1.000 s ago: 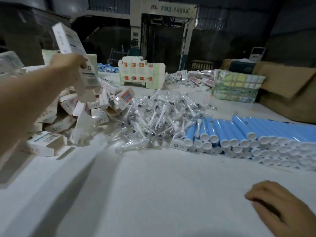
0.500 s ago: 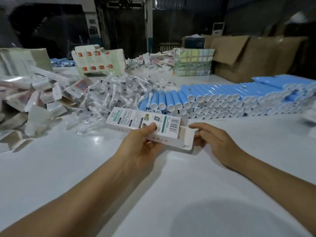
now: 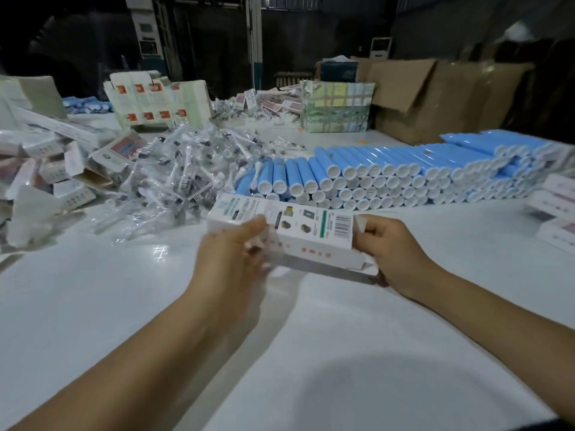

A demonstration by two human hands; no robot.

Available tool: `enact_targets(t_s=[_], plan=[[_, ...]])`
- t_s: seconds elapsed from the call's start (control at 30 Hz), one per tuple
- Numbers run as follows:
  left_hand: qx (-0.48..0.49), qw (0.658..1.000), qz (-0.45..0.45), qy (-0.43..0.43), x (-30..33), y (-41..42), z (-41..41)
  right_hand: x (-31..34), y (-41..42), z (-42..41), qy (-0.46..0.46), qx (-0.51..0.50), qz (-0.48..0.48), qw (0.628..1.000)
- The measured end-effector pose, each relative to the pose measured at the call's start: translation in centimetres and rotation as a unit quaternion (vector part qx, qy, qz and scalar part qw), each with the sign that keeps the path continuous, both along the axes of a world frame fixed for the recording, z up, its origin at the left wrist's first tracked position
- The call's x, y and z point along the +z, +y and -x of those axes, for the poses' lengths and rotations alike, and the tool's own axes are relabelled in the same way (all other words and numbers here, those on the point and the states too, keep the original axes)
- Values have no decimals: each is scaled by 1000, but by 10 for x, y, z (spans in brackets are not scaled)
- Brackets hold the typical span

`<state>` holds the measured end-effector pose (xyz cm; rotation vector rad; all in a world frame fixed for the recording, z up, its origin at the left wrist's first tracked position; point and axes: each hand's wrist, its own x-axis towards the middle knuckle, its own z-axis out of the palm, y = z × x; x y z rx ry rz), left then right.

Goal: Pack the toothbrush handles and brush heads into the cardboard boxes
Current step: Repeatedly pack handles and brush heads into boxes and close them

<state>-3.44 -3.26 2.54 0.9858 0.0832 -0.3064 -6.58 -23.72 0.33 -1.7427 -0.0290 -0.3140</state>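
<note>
A white printed cardboard box (image 3: 306, 227) with a barcode lies lengthwise just above the white table (image 3: 93, 306), held between both hands. My left hand (image 3: 236, 250) grips its left half, thumb on top; the hand is blurred. My right hand (image 3: 389, 247) pinches the flap at the box's right end. Behind the box lies a long stack of blue toothbrush handles (image 3: 389, 178) with white end caps. To their left is a heap of brush heads (image 3: 183, 169) in clear wrappers.
Loose empty boxes (image 3: 59, 163) pile up at the left. Flat box blanks (image 3: 155, 101) stand behind the heap. A taped bundle (image 3: 337, 107) and large brown cartons (image 3: 435, 94) sit at the back right. More small boxes (image 3: 557, 213) lie at the right edge.
My left hand brought a box from the left pile down to the table's middle. My right hand rose from the table and now pinches the end flap.
</note>
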Motion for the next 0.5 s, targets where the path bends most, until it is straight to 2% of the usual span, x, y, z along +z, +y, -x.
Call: enact_targets(t_s=[0.03, 0.07, 0.1, 0.13, 0.17, 0.2, 0.23, 0.27, 0.3, 0.33, 0.43, 0.5], plan=[[76, 992, -82, -64, 3, 6, -4, 0, -4, -1, 23, -8, -21, 999], [151, 958, -189, -155, 5, 13, -7, 0, -8, -2, 47, -10, -39, 998], [198, 894, -290, -278, 6, 19, -6, 0, -9, -2, 67, -6, -44, 997], [207, 805, -378, -407, 7, 21, -1, 0, -8, -1, 77, 3, -31, 997], [165, 707, -470, -501, 5, 21, 2, 1, -6, 1, 79, 16, -6, 997], [105, 604, -567, -550, 1, 16, 5, 2, -3, 3, 75, 31, 16, 997], [46, 504, -657, -558, -3, 9, 9, 3, 0, 5, 67, 47, 31, 996], [4, 422, -722, -548, -8, 1, 13, 2, 1, 7, 61, 62, 39, 995], [-15, 380, -747, -545, -12, -5, 15, 3, 2, 8, 60, 70, 46, 995], [-26, 373, -750, -545, -14, -8, 17, 3, 2, 9, 64, 77, 53, 994], [-2, 405, -693, -597, -17, -10, 22, 4, -1, 10, 76, 99, 64, 990], [47, 397, -658, -639, -23, -10, 16, 15, -3, 8, 99, 113, 65, 986]])
